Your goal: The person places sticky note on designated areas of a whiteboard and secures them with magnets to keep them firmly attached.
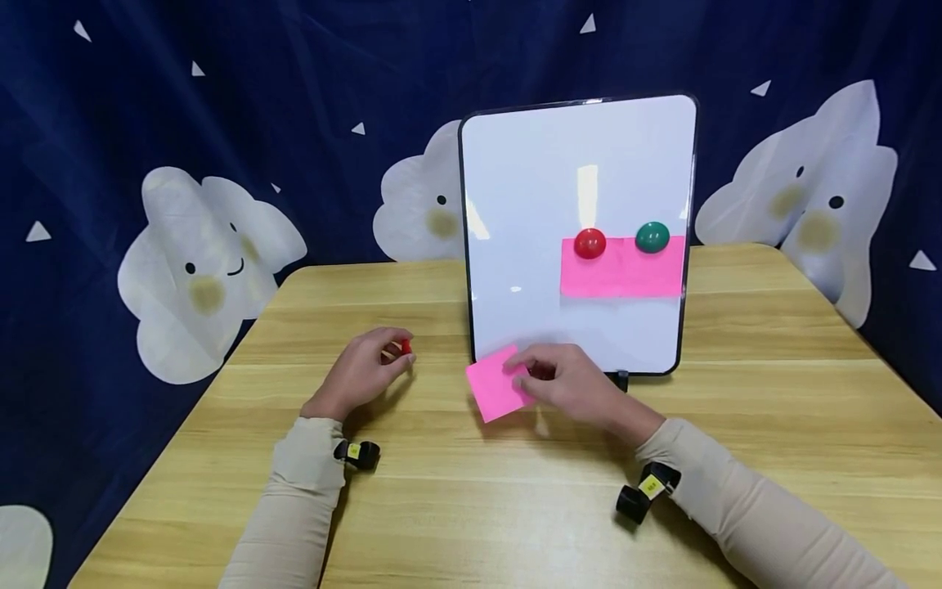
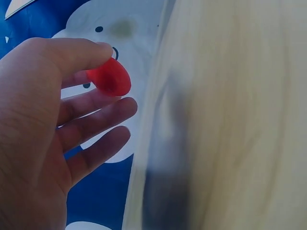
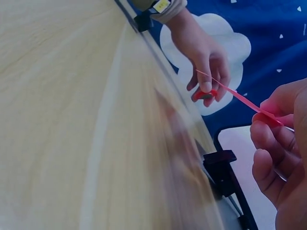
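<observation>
My left hand (image 1: pixel 361 370) pinches a small round red magnet (image 2: pixel 111 79) between thumb and fingers, over the table left of the whiteboard. My right hand (image 1: pixel 570 380) pinches the right edge of a pink sticky note (image 1: pixel 495 386) in front of the whiteboard's (image 1: pixel 530 188) lower left part. Seen edge-on in the right wrist view, the note (image 3: pixel 240 98) sticks out from thumb and fingertips. Higher on the board, two pink notes side by side (image 1: pixel 621 274) hang under a red magnet (image 1: pixel 590 243) and a green magnet (image 1: pixel 652 237).
The whiteboard stands upright on a wooden table (image 1: pixel 441 507), with a black stand clip (image 3: pixel 220 167) at its lower edge. Behind the table hangs a dark blue curtain (image 1: pixel 309 74) with white clouds and triangles. Each wrist wears a small black camera.
</observation>
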Demonstrator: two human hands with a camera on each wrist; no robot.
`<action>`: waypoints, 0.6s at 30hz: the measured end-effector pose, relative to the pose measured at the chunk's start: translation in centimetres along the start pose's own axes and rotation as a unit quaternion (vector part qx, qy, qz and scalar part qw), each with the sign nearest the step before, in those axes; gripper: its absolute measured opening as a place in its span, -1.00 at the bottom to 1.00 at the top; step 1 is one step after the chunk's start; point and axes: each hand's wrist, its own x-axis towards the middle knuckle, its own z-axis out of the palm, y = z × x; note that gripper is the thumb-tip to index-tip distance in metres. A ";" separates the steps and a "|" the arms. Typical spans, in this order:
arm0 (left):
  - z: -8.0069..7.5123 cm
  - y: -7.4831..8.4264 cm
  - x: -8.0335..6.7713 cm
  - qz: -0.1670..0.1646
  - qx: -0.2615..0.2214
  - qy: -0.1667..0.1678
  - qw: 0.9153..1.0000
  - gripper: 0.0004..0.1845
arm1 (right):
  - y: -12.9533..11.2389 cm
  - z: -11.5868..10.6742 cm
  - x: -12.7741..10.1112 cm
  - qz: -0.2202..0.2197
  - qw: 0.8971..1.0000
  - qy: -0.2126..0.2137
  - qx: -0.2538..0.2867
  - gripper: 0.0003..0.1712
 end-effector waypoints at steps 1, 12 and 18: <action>0.0 0.1 0.0 0.003 0.000 0.001 1.000 -0.64 | -0.1 -0.1 0.0 -0.001 1.000 0.001 -0.001 -0.76; 0.2 0.4 0.2 0.006 -0.001 -0.004 1.000 -0.67 | -1.3 -2.0 0.1 0.020 0.998 0.047 0.026 -0.77; 0.4 0.8 0.2 0.007 -0.005 -0.009 1.000 -0.66 | -1.6 -3.2 0.1 0.031 0.997 0.064 0.017 -0.77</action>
